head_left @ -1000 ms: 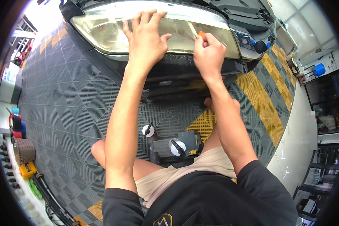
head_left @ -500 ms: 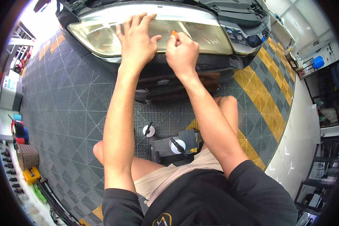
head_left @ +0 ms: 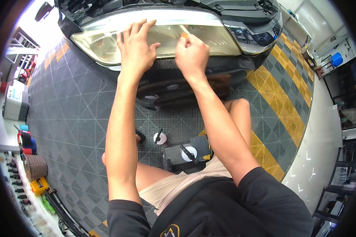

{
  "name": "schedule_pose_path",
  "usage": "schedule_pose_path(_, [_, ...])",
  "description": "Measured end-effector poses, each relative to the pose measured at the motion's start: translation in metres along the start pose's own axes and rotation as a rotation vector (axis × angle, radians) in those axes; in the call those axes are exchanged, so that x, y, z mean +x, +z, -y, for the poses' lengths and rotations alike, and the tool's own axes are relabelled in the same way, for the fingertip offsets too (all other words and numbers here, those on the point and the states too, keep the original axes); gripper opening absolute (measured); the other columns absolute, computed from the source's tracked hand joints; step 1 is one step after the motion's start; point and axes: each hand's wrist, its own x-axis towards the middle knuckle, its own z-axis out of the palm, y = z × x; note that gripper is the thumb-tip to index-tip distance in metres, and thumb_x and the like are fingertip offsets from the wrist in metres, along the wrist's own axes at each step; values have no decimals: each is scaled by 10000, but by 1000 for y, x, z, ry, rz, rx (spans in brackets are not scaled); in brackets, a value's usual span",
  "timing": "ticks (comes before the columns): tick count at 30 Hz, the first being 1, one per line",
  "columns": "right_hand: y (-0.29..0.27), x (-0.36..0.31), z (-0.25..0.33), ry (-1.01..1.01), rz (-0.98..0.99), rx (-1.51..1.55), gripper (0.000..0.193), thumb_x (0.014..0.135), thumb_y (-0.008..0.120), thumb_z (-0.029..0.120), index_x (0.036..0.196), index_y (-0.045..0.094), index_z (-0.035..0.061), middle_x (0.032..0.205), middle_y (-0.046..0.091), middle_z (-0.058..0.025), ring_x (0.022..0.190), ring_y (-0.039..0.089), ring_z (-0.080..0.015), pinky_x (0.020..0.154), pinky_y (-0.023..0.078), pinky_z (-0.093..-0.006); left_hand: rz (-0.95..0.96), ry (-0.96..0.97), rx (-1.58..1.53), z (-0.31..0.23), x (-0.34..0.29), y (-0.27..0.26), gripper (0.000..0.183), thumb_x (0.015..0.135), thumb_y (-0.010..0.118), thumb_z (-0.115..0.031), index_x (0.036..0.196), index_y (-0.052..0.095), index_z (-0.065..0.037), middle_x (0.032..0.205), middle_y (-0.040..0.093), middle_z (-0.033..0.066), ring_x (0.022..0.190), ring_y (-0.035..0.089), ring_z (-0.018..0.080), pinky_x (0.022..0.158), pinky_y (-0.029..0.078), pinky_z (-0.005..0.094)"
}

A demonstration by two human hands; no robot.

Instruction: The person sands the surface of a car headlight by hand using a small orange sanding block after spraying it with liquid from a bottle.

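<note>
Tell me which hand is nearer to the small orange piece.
Right. The right hand grips the small orange piece; the left hand is apart from it, to its left, spread over the long, yellowed, see-through car headlight.

Black shirt [head_left: 225, 209], short sleeves [head_left: 125, 216], yellow-edged emblem [head_left: 171, 231] on its front, beige shorts [head_left: 176, 187], dark footwear [head_left: 141, 138]
</note>
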Motion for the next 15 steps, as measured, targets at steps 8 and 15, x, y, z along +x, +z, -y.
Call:
schedule_pose_path(8, [26,-13,15,-133,86,-33,159,909,655,129,840,711,-3,723,702,-259,688,721,-452,662,585,-537,3,17,6,0,5,0,705,843,830,-121,1495,587,-234,1547,546,48,1499,422,311,1247,238,654])
schedule_pose_path(15, [-3,-16,-4,52,76,-14,197,918,656,138,794,710,-6,657,675,-244,652,709,-451,614,550,-548,109,19,10,5,-1,-14,750,863,810,-99,1550,553,-258,1603,514,48,1526,401,314,1277,222,594])
